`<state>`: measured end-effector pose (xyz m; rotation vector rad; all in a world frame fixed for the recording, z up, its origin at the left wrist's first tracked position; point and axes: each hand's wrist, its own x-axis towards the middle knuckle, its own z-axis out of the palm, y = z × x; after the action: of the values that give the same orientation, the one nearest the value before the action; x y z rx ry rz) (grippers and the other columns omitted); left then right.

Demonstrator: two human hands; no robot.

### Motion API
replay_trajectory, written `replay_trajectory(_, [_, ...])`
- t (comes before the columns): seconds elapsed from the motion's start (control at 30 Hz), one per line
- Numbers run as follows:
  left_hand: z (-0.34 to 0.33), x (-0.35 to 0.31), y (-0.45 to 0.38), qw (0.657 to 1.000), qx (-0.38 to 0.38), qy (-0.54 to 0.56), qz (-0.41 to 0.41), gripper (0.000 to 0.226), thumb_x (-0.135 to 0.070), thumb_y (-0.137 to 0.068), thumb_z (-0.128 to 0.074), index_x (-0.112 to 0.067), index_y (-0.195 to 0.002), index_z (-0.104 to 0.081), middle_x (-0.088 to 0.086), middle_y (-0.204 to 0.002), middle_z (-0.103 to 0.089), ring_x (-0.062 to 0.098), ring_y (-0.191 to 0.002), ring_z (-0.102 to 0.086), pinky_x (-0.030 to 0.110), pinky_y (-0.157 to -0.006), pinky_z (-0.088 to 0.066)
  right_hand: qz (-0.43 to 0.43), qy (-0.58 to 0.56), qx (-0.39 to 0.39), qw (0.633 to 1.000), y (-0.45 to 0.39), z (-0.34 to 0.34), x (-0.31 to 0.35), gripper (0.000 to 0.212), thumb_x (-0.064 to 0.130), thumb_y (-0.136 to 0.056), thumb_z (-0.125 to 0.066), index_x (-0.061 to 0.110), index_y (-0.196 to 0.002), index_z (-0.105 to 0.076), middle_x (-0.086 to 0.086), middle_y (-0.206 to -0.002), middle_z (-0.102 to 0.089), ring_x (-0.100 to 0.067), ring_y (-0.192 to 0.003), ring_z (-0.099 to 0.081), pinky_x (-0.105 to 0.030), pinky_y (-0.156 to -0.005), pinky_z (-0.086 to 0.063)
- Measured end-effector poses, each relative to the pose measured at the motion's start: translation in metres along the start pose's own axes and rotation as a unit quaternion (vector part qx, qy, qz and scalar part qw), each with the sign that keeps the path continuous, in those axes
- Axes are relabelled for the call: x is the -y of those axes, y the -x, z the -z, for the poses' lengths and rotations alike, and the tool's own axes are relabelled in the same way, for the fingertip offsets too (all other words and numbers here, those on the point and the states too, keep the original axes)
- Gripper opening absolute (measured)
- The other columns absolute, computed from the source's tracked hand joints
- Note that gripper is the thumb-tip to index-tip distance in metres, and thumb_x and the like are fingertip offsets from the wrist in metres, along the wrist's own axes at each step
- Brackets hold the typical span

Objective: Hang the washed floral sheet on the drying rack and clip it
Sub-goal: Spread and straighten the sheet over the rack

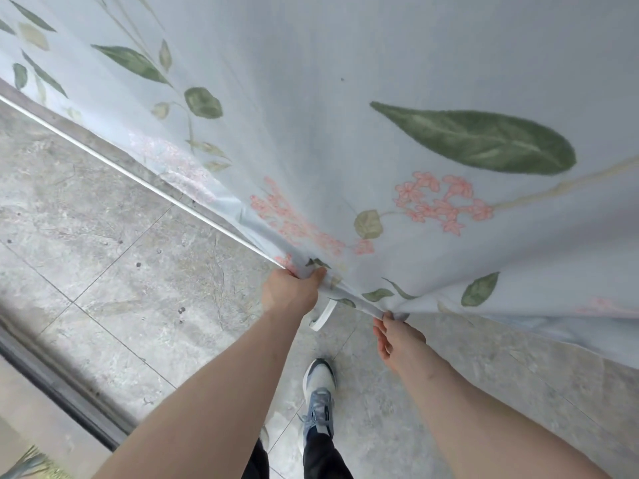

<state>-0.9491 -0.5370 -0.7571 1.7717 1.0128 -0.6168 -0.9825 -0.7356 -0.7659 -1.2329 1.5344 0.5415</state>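
Sheet: one pale blue, thin woven floral sheet [345, 98] printed with green leaves and pink flower clusters; it drapes over the rack and fills the upper and right part of the view, its lower edge gathered into tight folds between the two hands.
Rack: one slim, smooth white metal rail of the drying rack [138, 179] runs diagonally from the upper left down to the left hand, where the sheet covers it; the rest of the rack is hidden behind the cloth.
Left hand: the left hand [290, 288] curls over the gathered edge where the rail meets the cloth, thumb pressed on the fabric; whether it also holds the rail beneath cannot be told.
Right hand: the right hand [397, 335] pinches the bunched hem between thumb and forefinger, the other fingers loosely spread below.
White piece: one curved white plastic piece [323, 318] shows just under the hem between the hands; what it is cannot be told.
Floor: grey, mottled stone-look floor tiles [121, 271] with thin grout lines lie beneath.
Track: one dark metal door track [58, 388] crosses the lower left.
Feet: one grey and blue laced sneaker [320, 392] and dark trouser legs [321, 458] stand below, between the forearms.
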Motion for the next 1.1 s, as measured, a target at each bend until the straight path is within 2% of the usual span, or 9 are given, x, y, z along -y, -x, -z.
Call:
replay_trajectory(0.13, [0.0,0.009,-0.009,1.0,-0.007,-0.014,0.009,0.047,-0.058,-0.081,-0.08,-0.013,-0.091,-0.072,0.002,-0.082,-0.073,0.021,-0.074,-0.069,0.031,-0.066,-0.054,-0.007,0.018,0.001,1.0,-0.012,-0.007,0.001,0.019,0.026,-0.101,-0.068,0.009,-0.093,-0.065,0.001,-0.09,-0.076,-0.006,-0.072,-0.069,-0.018,-0.041,-0.042])
replay_trajectory(0.37, [-0.003,0.018,-0.017,0.997,0.018,0.015,0.078,0.049,-0.06,-0.077,-0.08,-0.011,-0.08,-0.077,0.007,-0.078,-0.078,0.025,-0.078,-0.077,0.044,-0.081,-0.064,-0.018,0.02,-0.008,1.0,-0.021,-0.004,-0.001,0.019,0.022,-0.101,-0.068,0.003,-0.102,-0.066,-0.003,-0.087,-0.074,-0.011,-0.07,-0.068,-0.015,-0.035,-0.045])
replay_trajectory(0.47, [0.003,0.025,-0.012,0.994,0.021,-0.002,0.104,0.043,-0.055,-0.083,-0.076,-0.013,-0.075,-0.08,0.006,-0.079,-0.079,0.024,-0.078,-0.078,0.043,-0.083,-0.064,-0.02,0.016,-0.022,0.999,-0.012,-0.005,-0.006,0.015,0.018,-0.104,-0.061,0.004,-0.104,-0.067,-0.005,-0.087,-0.072,-0.014,-0.068,-0.066,-0.024,-0.044,-0.048])
replay_trajectory(0.57, [0.017,0.03,0.005,0.995,0.034,-0.05,0.078,0.049,-0.054,-0.084,-0.074,-0.006,-0.086,-0.081,0.009,-0.08,-0.079,0.024,-0.075,-0.077,0.043,-0.08,-0.065,-0.02,0.037,-0.001,0.999,0.011,-0.004,-0.01,0.02,0.022,-0.106,-0.058,0.007,-0.096,-0.066,-0.008,-0.1,-0.073,-0.016,-0.066,-0.065,-0.028,-0.057,-0.053])
replay_trajectory(0.67, [0.04,0.029,0.037,0.994,0.037,-0.098,0.031,0.04,-0.053,-0.09,-0.068,-0.014,-0.087,-0.076,-0.002,-0.077,-0.074,0.016,-0.07,-0.069,0.035,-0.067,-0.061,0.033,0.125,0.033,0.991,0.048,0.003,-0.02,0.029,0.031,-0.103,-0.062,0.002,-0.107,-0.064,-0.01,-0.101,-0.072,-0.019,-0.068,-0.069,-0.03,-0.053,-0.055])
replay_trajectory(0.77, [0.072,0.026,0.076,0.991,0.017,-0.132,-0.006,0.027,-0.051,-0.094,-0.064,-0.025,-0.089,-0.071,-0.011,-0.081,-0.071,0.008,-0.073,-0.066,0.024,-0.058,-0.047,0.163,0.232,0.079,0.956,0.091,0.007,-0.023,0.031,0.028,-0.102,-0.062,0.016,-0.13,-0.058,-0.006,-0.104,-0.069,-0.023,-0.077,-0.072,-0.031,-0.055,-0.057])
replay_trajectory(0.9, [0.129,0.022,0.139,0.994,-0.015,-0.105,-0.033,0.02,-0.046,-0.095,-0.064,-0.027,-0.094,-0.072,-0.017,-0.09,-0.069,0.0,-0.079,-0.063,0.019,-0.06,-0.043,0.287,0.332,0.145,0.887,0.161,0.002,-0.018,0.035,0.034,-0.093,-0.064,0.027,-0.126,-0.057,0.008,-0.121,-0.067,-0.021,-0.096,-0.071,-0.048,-0.087,-0.061])
replay_trajectory(1.03, [0.192,0.025,0.213,0.994,-0.05,-0.08,-0.052,0.014,-0.042,-0.095,-0.066,-0.03,-0.096,-0.072,-0.02,-0.099,-0.069,0.0,-0.083,-0.066,0.023,-0.066,-0.048,0.36,0.406,0.207,0.814,0.252,-0.001,-0.018,0.037,0.03,-0.096,-0.067,0.029,-0.131,-0.054,0.015,-0.126,-0.058,-0.011,-0.106,-0.06,-0.029,-0.092,-0.043])
replay_trajectory(1.1, [0.219,0.027,0.246,0.996,-0.064,-0.039,-0.053,0.007,-0.04,-0.094,-0.067,-0.033,-0.094,-0.071,-0.021,-0.1,-0.069,0.0,-0.076,-0.067,0.023,-0.063,-0.048,0.377,0.417,0.232,0.794,0.292,0.0,-0.018,0.041,0.03,-0.097,-0.066,0.031,-0.136,-0.051,0.016,-0.129,-0.056,-0.008,-0.105,-0.062,-0.029,-0.091,-0.044])
